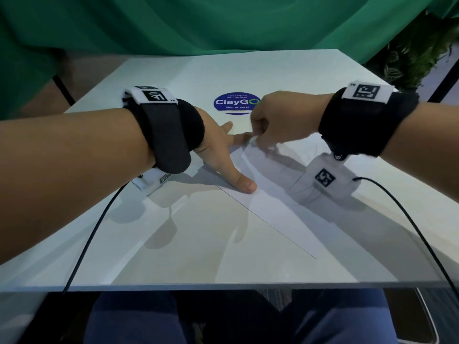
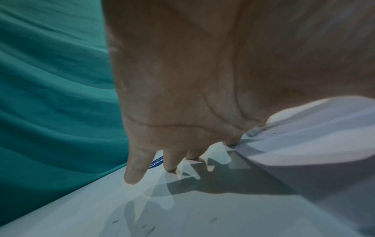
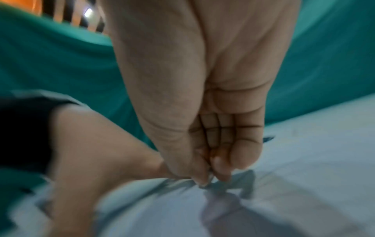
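A white sheet of paper with a thin dark diagonal line lies on the white table. My left hand is spread flat, its thumb and straight fingers pressing on the sheet's left side. In the left wrist view the left hand touches the surface with its fingertips beside the paper. My right hand is curled and pinches the sheet's far corner, lifting it slightly. Seen from the right wrist, the right hand nips the paper between thumb and forefinger, close to the left hand.
A round blue ClayGo sticker sits on the table beyond the hands. Green cloth hangs behind the table, and a plant stands at the far right. Black cables trail from both wrists over the near table edge.
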The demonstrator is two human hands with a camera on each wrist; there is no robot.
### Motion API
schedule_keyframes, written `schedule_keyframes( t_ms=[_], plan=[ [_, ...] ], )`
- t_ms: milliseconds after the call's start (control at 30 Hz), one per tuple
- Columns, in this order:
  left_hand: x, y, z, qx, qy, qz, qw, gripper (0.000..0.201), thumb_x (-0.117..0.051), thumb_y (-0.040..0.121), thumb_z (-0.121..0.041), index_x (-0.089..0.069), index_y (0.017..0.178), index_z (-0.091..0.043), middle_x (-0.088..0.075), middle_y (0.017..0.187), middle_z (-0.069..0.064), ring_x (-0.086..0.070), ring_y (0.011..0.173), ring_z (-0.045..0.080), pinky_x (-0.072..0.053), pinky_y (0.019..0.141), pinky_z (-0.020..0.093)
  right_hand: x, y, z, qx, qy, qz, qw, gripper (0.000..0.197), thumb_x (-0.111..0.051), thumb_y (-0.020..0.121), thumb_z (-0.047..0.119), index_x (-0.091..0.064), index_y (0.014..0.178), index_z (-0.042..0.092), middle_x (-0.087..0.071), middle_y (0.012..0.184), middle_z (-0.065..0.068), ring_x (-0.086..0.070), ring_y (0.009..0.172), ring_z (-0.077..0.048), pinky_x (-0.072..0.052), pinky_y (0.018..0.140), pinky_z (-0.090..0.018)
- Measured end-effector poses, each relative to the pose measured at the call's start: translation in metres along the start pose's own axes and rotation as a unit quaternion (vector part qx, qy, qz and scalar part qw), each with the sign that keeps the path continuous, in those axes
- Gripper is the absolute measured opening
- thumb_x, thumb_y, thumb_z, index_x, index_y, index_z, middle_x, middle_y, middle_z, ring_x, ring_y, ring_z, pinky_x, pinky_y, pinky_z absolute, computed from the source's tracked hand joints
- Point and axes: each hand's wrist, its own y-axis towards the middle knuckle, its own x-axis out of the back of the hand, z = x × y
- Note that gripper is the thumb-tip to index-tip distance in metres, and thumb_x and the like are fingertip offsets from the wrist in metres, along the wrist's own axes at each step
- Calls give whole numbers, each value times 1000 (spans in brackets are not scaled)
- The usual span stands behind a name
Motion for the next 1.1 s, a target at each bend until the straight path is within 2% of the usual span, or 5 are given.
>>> schedule_keyframes(
  t_ms=[500, 667, 833, 1000, 1100],
  plan=[
    [2, -1, -2, 6, -5, 10, 1000, 149, -50, 32, -112, 29, 148, -62, 31, 170, -6, 2, 161, 26, -10, 124, 51, 8, 3, -13, -46, 11, -18, 999, 12, -72, 86, 27, -71, 79, 17, -74, 71, 3, -66, 69, -18, -45, 61, -26],
    [-1, -2, 0, -3, -8, 6, 1000, 143, -52, 38, -111, 21, 152, -65, 31, 169, -7, 2, 161, 27, -11, 124, 51, -2, -14, 17, 73, -43, 43, 995, 13, -72, 87, 36, -68, 84, 24, -71, 78, 6, -65, 72, -16, -49, 63, -29],
    [0, -1, -1, 7, -1, -2, 1000, 145, -50, 37, -112, 28, 150, -62, 31, 170, -5, 1, 161, 26, -11, 124, 50, 3, -9, 0, 19, -22, -15, 999, 19, -73, 87, 34, -64, 74, 23, -66, 71, 7, -59, 71, -19, -43, 62, -29],
    [-1, -1, 0, 7, -7, 4, 1000, 145, -51, 37, -111, 26, 149, -63, 31, 169, -9, 2, 161, 23, -9, 124, 50, 1, -23, 10, 58, -17, 56, 997, 16, -75, 86, 34, -67, 78, 22, -69, 71, 4, -58, 62, -13, -47, 61, -28],
    [2, 0, -2, 8, 2, 2, 1000, 148, -47, 32, -114, 29, 148, -62, 29, 170, -7, -3, 161, 27, -13, 123, 51, 6, -14, -1, 24, -31, 10, 999, 19, -74, 88, 33, -64, 75, 24, -66, 72, 6, -59, 71, -19, -45, 61, -29]
  ],
)
